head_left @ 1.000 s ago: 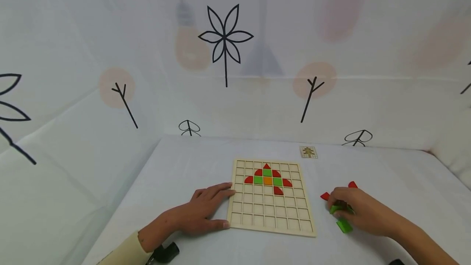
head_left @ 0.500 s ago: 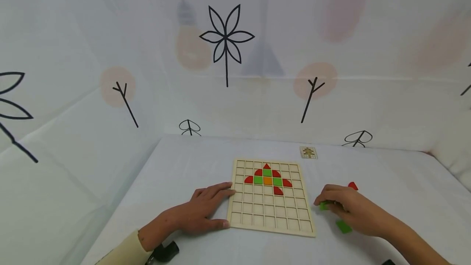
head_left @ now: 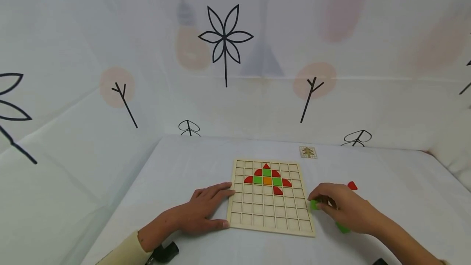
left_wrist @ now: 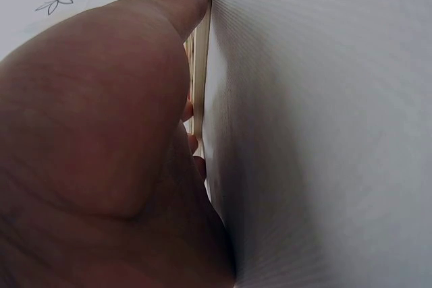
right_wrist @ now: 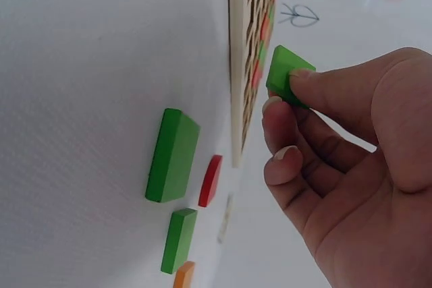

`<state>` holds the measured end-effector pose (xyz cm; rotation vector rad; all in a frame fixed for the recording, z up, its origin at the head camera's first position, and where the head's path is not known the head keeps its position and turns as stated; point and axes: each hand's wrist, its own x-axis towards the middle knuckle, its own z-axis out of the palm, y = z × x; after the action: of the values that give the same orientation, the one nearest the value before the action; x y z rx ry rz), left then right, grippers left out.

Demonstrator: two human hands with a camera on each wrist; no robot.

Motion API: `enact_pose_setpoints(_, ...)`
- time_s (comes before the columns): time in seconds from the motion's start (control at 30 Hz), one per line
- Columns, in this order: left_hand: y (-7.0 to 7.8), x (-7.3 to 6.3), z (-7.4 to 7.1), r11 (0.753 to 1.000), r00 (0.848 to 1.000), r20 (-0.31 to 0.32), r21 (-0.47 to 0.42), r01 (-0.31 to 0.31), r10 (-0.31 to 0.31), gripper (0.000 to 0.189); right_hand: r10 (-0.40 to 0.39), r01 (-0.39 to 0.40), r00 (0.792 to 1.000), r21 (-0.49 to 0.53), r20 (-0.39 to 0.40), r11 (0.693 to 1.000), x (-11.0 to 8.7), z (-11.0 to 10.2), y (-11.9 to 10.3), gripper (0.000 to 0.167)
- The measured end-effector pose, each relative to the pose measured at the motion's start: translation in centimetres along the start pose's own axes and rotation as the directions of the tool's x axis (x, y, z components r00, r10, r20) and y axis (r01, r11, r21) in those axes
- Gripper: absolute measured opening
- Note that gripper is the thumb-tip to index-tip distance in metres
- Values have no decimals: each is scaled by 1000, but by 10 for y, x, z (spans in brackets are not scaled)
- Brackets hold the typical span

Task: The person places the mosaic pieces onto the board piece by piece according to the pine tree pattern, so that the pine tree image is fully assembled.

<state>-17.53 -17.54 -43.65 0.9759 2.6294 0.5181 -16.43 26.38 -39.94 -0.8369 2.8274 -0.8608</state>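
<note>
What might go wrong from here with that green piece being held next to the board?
The green piece is pinched near the fingertips of the right hand, so it might slip. The loose green block and loose red piece show right by that hand in the head view and might get brushed aside. And if the left hand, at the board's left edge, pushes, the board may slide.

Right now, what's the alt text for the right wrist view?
A person's right hand pinches a flat green four-sided piece near a pale wooden grid board. Two green blocks, a flat red piece and an orange block, cut off by the frame, lie on white cloth. The scene appears turned sideways.
</note>
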Motion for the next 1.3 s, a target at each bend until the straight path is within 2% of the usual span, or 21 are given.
enact_pose_setpoints(0.23,0,0,0,1000,1000,1,-6,8,-8,84,50,-49,999,-22,22,999,0,2,7,18)
enact_pose_setpoints(0.47,1,-1,-1,1000,1000,-3,-13,4,-4,83,-7,8,999,-14,39,1000,-4,1,20,15)
enact_pose_setpoints(0.6,1,-1,-1,1000,1000,-3,-16,4,-4,83,-61,58,997,-79,-38,995,-5,2,24,20)
enact_pose_setpoints(0.73,1,-2,-1,1000,1000,-4,-15,5,-5,83,-82,52,987,-198,-142,979,-4,3,29,35)
enact_pose_setpoints(0.83,1,-2,-1,1000,1000,-5,-16,5,-5,83,-55,16,986,-233,-159,972,-4,3,33,41)
enact_pose_setpoints(1.03,0,-1,0,1000,1000,-9,0,-4,4,83,-32,-5,987,-235,-154,972,-3,4,39,36)
enact_pose_setpoints(1.3,0,-1,1,1000,1000,-15,7,-8,8,83,69,-83,994,-188,-82,979,-2,3,38,28)
